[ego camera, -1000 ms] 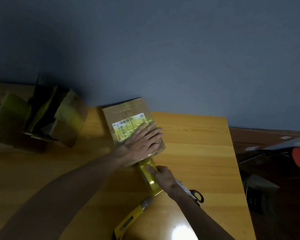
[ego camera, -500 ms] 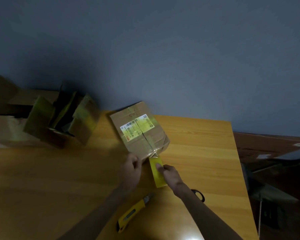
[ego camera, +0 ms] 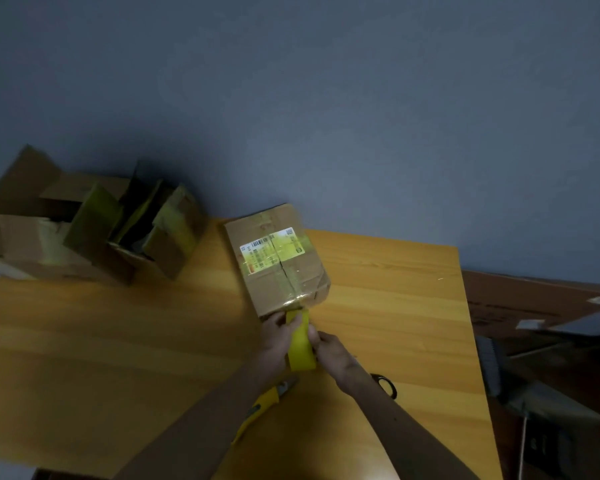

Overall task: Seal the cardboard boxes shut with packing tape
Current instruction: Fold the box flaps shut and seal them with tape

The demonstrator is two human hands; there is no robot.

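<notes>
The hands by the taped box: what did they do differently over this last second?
The left hand slid off the box top, toward the person, and now pinches the yellow tape strip at the box's near edge. The right hand kept hold of the strip. Box, knife and scissors stayed put.

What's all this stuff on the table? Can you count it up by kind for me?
Cardboard boxes: 3, one closed box and what look like two open boxes at the left
Yellow tape strip: 1
Yellow utility knife: 1
Scissors: 1, only the black handles show
Total: 6
</notes>
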